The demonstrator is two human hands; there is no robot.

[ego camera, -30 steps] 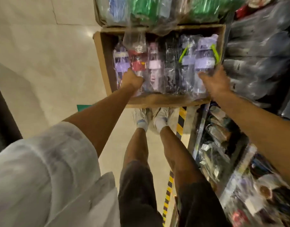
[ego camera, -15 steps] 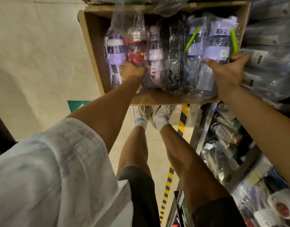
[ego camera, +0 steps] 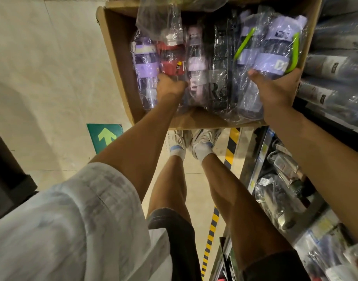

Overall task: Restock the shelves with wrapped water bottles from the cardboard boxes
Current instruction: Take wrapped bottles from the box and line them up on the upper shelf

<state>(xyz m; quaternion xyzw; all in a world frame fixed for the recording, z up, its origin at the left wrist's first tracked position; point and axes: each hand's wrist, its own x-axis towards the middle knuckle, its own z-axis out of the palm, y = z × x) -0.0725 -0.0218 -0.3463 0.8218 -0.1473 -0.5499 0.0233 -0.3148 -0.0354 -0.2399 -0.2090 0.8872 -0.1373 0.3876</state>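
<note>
Wrapped water bottles (ego camera: 196,63) fill cardboard box (ego camera: 117,57), both hands (ego camera: 170,86) gripping bottles

White sleeve (ego camera: 62,209), dark shorts (ego camera: 174,230), pale sneakers (ego camera: 206,136)

Cardboard box (ego camera: 117,57): far end cut off by top edge. Left hand (ego camera: 170,87): fingertips buried among wrapped bottles, grip not readable. Right hand (ego camera: 275,88): fingers hidden under purple bottle w/ green strap (ego camera: 275,57). Black bottle (ego camera: 222,63): label glare-blurred, only partial lettering legible. Shelf goods (ego camera: 291,191) at right: blurred, cut off by frame edge, items unidentifiable.
</note>
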